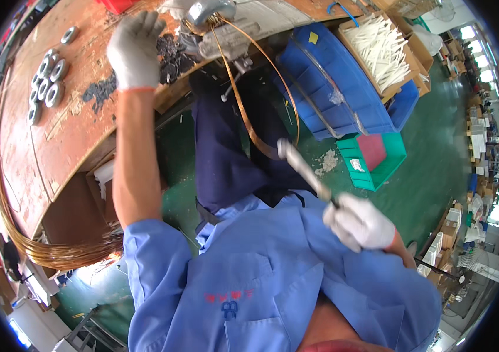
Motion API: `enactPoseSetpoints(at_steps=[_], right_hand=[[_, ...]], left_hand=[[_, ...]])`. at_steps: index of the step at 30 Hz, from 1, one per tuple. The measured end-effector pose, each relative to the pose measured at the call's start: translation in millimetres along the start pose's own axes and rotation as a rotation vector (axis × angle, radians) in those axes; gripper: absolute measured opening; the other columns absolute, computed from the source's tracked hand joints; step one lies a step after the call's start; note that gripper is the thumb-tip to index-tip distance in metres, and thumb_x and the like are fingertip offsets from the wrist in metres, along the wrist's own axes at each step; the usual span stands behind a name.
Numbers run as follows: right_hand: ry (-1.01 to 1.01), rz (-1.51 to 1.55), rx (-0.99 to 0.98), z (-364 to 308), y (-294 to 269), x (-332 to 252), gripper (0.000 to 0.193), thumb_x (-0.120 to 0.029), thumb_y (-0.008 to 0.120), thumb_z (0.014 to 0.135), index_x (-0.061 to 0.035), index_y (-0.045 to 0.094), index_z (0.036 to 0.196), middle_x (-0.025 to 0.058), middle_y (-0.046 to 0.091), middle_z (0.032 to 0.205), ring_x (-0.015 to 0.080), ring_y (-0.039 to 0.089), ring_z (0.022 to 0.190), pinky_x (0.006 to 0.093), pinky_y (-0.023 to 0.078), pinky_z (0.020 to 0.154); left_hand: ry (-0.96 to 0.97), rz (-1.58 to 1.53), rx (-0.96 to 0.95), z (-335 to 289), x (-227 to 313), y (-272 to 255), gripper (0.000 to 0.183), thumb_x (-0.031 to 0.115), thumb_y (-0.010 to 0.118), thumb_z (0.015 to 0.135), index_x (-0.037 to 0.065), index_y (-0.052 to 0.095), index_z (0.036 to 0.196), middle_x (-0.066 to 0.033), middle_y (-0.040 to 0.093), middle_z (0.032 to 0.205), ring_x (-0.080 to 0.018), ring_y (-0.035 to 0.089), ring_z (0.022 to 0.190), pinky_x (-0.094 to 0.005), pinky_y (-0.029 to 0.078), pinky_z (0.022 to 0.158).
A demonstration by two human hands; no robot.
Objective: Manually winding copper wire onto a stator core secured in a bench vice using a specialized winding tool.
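Note:
My left hand (135, 56), in a white glove, is over the wooden bench beside crumpled black scraps (176, 58). Its fingers are loosely bent and a little apart, with nothing visible in them. Low at the right, my gloved right hand (360, 223) is closed around the dark end of a hammer-like tool (305, 170). Motion blurs this tool, and its pale head points up and left. At the bench edge, a grey ring (211, 10) sits on a metal vise (229, 41). Copper wire (236, 97) runs from the ring and hangs in a loop before my legs.
Several metal rings (44, 88) lie on the bench at left. A thick copper wire bundle (44, 255) curves around the bench's left side. To the right are a blue bin (320, 70), a green crate (387, 170) and a carton of white strips (376, 53).

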State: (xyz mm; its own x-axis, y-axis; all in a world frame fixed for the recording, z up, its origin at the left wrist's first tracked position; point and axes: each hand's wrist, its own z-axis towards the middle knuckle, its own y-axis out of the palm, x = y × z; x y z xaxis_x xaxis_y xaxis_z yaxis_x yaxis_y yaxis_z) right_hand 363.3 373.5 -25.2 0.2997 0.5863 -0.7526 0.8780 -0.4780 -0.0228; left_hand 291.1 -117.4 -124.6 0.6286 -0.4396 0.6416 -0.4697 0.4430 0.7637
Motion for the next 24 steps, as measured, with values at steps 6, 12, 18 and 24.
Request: enactPoseSetpoints(at_steps=[6,12,18,24], right_hand=[[0.289,-0.540,0.047,-98.5,-2.0,166.0,0.028,-0.028,0.053,0.107,-0.0043,0.063,0.099,0.0127,0.063,0.069,0.0230,0.065,0.055,0.0383,0.050,0.057],[0.784,-0.759,0.154,-111.4,-29.4,261.0,0.038,-0.038,0.047,0.107,-0.0036,0.063,0.103,0.0158,0.068,0.074,0.0320,0.069,0.054,0.0453,0.057,0.064],[0.175,-0.408,0.615,16.5,-28.5,135.5,0.032,-0.036,0.055,0.107,-0.0053,0.065,0.105,0.0126,0.064,0.069,0.0247,0.063,0.049,0.0408,0.048,0.048],[-0.141,0.190,0.099,138.5,16.4,-66.7,0.032,-0.032,0.051,0.113,-0.0032,0.063,0.108,0.0000,0.053,0.070,0.0067,0.047,0.045,0.0270,0.041,0.038]], left_hand=[[0.847,1.135,0.057,-147.6,-63.9,54.4,0.090,0.031,0.086,0.083,-0.006,0.040,0.152,-0.0249,0.058,0.132,-0.0387,0.057,0.124,-0.0447,0.051,0.103],[0.861,0.700,0.053,-169.0,-55.1,97.1,0.070,0.035,0.066,0.104,-0.006,0.037,0.153,-0.0252,0.057,0.141,-0.0331,0.060,0.119,-0.0417,0.045,0.109],[0.202,-0.116,0.050,-76.5,30.2,68.1,0.067,0.054,0.029,0.115,-0.006,0.050,0.137,-0.0002,0.040,0.071,-0.0143,0.040,0.061,-0.0378,0.054,0.069],[-0.096,-0.180,-0.024,69.2,16.2,31.7,0.075,0.056,0.023,0.114,-0.009,0.052,0.135,0.0047,0.028,0.061,-0.0109,0.022,0.049,-0.0284,0.021,0.042]])
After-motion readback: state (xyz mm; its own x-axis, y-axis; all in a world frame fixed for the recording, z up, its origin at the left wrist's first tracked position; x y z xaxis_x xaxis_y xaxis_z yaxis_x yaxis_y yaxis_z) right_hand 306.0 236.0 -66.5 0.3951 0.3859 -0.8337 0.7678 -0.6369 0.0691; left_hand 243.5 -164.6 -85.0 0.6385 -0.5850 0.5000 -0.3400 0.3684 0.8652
